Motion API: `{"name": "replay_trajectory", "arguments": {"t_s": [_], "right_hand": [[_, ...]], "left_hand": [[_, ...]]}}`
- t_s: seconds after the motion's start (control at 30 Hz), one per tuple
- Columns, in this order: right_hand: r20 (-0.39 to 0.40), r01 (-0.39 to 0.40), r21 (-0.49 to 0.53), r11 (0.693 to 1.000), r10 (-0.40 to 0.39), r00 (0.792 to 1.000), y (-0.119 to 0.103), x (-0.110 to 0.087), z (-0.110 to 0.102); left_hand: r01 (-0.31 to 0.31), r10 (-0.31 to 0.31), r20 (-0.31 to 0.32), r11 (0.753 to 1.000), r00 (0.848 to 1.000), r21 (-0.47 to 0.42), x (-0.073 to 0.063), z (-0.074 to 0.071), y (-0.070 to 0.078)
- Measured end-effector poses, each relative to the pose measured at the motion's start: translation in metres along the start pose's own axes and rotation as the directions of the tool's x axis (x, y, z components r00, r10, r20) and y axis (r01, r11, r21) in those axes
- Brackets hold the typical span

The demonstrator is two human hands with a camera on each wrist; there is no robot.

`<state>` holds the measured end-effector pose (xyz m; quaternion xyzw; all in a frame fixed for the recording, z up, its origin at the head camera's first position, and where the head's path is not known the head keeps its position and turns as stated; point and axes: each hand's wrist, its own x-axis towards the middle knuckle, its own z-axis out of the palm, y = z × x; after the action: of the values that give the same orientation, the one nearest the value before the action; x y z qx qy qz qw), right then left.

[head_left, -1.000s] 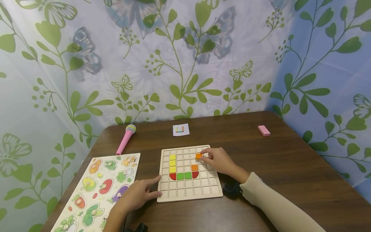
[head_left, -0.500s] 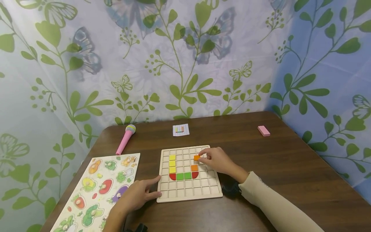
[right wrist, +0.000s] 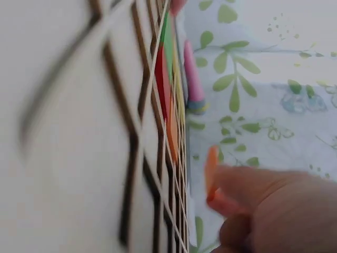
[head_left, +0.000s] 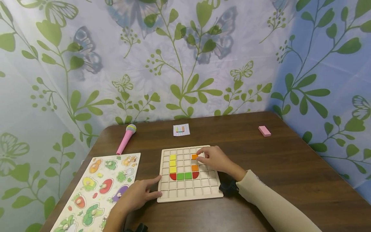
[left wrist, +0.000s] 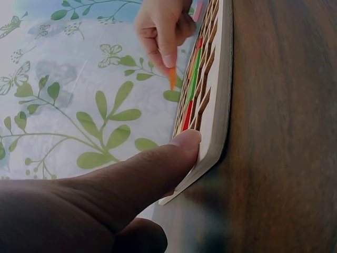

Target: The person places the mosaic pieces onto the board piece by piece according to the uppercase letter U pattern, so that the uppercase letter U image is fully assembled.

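Note:
My right hand [head_left: 218,159] pinches an orange square tile [head_left: 195,157] between thumb and fingertips over the upper right part of a wooden grid board [head_left: 185,192]. In the left wrist view this tile [left wrist: 172,78] hangs apart from the board, on edge. Set in the grid are several yellow squares [head_left: 173,163], two green squares [head_left: 184,176], rounded red pieces [head_left: 173,176] at both lower corners, and one orange square [head_left: 195,168]. My left hand [head_left: 139,194] touches the board's left edge with straight index finger and thumb; the thumb rests on the rim in the left wrist view.
A small card [head_left: 181,130] printed with a coloured U on a grid lies behind the board. At left are a vegetable peg puzzle [head_left: 98,199] and a pink toy microphone [head_left: 125,141]. A pink block [head_left: 264,131] lies at the table's far right, before a patterned curtain.
My right hand has moved slightly left over the board with the orange tile, toward the column above the placed orange square. The left hand stays at the board's edge.

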<state>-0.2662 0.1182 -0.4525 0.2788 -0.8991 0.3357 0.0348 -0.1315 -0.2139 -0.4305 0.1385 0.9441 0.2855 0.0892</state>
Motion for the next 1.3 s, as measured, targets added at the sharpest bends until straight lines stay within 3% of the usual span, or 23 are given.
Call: {"name": "replay_trajectory", "arguments": {"t_s": [0.4,0.97,1.3], "right_hand": [[0.012,0.009,-0.047,0.999,-0.008,1.0,-0.003,-0.002,0.012],[0.019,-0.025,-0.055,0.998,0.026,0.999,-0.008,-0.004,0.012],[-0.021,0.016,-0.032,0.999,-0.017,1.0,0.0,-0.006,0.008]], "left_hand": [[-0.006,0.006,-0.014,1.0,1.0,0.009,-0.001,-0.001,-0.001],[0.01,-0.011,0.001,1.0,1.0,0.014,0.0,-0.001,0.0],[0.009,-0.009,0.004,1.0,1.0,0.012,0.0,0.0,0.001]]}}
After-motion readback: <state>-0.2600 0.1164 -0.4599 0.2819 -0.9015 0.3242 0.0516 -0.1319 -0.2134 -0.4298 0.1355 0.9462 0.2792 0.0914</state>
